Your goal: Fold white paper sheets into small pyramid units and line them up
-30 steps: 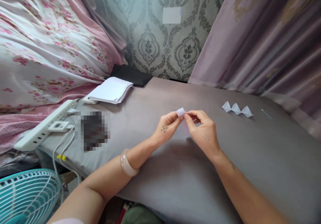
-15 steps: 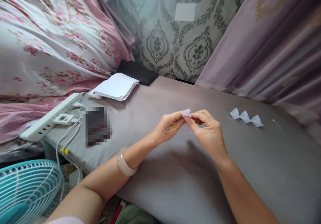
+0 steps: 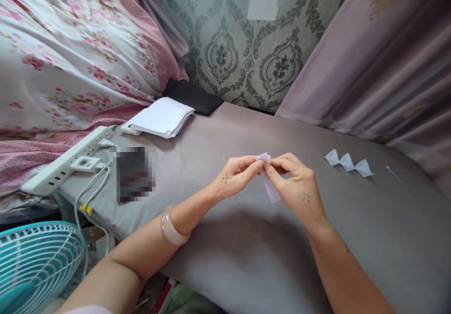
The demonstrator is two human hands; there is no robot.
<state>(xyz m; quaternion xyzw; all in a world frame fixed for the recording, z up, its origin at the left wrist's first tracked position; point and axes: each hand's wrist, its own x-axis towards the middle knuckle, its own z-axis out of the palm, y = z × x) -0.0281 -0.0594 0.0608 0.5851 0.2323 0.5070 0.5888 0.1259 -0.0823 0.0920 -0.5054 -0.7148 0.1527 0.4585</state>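
A narrow folded strip of pale lilac paper [image 3: 270, 191] is pinched between both hands above the table. My left hand [image 3: 239, 175] grips its upper end between thumb and fingers; a pale bangle circles that wrist. My right hand [image 3: 294, 180] presses its thumb and fingers on the same end, touching my left fingertips. The strip's lower part hangs down below the thumbs. Off to the right lies a zigzag-folded white paper piece [image 3: 348, 162] with three peaks. Beyond it rests a thin pale green stick [image 3: 393, 173].
A grey cloth-covered table [image 3: 225, 248] spreads under my hands. At the back left lie a paper stack [image 3: 162, 117] and a black flat item [image 3: 197, 99]. A white power strip [image 3: 66, 161] with cables, a blurred-out dark object [image 3: 132, 173] and a teal fan [image 3: 38, 267] are on the left.
The paper strip has turned between my fingers, so its lower length now shows hanging below the thumbs. Both hands stay close together, and the view has shifted slightly.
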